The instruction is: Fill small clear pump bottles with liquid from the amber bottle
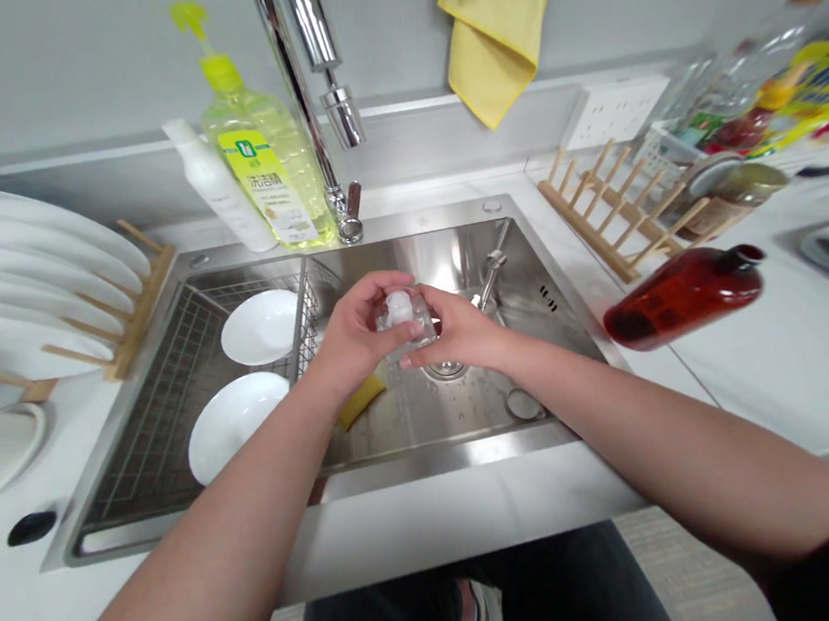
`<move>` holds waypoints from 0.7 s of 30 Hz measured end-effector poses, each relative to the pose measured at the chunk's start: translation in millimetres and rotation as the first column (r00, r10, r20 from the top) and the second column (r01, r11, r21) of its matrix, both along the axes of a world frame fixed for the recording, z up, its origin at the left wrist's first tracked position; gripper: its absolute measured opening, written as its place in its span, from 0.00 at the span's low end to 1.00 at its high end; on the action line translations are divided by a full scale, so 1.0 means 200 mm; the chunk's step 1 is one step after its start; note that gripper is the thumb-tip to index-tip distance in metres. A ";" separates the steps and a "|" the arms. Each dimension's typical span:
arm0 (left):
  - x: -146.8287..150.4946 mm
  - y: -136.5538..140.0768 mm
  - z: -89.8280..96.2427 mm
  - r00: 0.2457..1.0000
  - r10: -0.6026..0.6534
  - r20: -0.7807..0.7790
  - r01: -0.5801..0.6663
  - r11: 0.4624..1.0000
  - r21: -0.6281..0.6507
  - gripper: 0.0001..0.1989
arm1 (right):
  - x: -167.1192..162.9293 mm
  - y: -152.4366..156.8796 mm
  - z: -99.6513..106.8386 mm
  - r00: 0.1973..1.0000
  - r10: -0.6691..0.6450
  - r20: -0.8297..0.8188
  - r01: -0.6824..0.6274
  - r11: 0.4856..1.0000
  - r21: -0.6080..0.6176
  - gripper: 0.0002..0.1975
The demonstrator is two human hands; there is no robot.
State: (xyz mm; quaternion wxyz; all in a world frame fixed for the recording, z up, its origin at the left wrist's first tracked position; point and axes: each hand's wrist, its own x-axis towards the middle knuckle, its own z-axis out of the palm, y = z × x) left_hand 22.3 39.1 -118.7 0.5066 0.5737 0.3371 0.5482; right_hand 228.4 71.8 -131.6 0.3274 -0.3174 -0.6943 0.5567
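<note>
Both the left hand (359, 332) and the right hand (468, 329) curl partly closed around a small clear container (423, 328) above the sink (424, 420); it looks light, stiff and probably slippery if wet, so its sides seem the surest hold. A wire basket (305, 322) with white bowls (260, 327) crowds the sink's left side, while the tap (344, 118) rises behind the sink.
</note>
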 end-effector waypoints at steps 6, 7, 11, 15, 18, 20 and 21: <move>-0.01 -0.02 0.01 0.986 -0.114 0.119 0.119 0.992 -0.042 0.26 | 0.00 0.00 0.00 1.000 0.013 0.002 -0.013 1.000 0.000 0.43; -0.01 -0.02 0.02 0.986 -0.117 0.118 0.123 0.991 -0.044 0.25 | 0.00 0.00 0.00 1.000 0.010 0.005 -0.010 1.000 0.007 0.43; 0.00 -0.01 0.01 0.986 -0.132 0.105 0.135 0.990 -0.028 0.25 | 0.00 0.00 0.00 1.000 -0.004 0.022 0.004 1.000 0.008 0.41; -0.01 0.00 0.00 0.988 -0.139 0.074 0.141 0.990 -0.023 0.26 | 0.00 0.00 -0.01 0.999 -0.008 0.040 0.007 1.000 0.021 0.40; -0.01 0.00 0.00 0.986 -0.146 0.078 0.148 0.989 -0.024 0.25 | 0.00 0.00 0.00 0.998 -0.018 0.056 0.016 0.999 0.050 0.40; -0.01 -0.01 0.01 0.983 -0.147 0.106 0.151 0.988 -0.033 0.24 | 0.00 0.00 0.00 0.998 -0.012 0.057 0.008 0.998 0.057 0.41; -0.01 -0.01 0.01 0.982 -0.146 0.122 0.152 0.988 -0.039 0.24 | 0.00 0.00 0.01 0.999 -0.006 0.052 0.003 0.999 0.053 0.41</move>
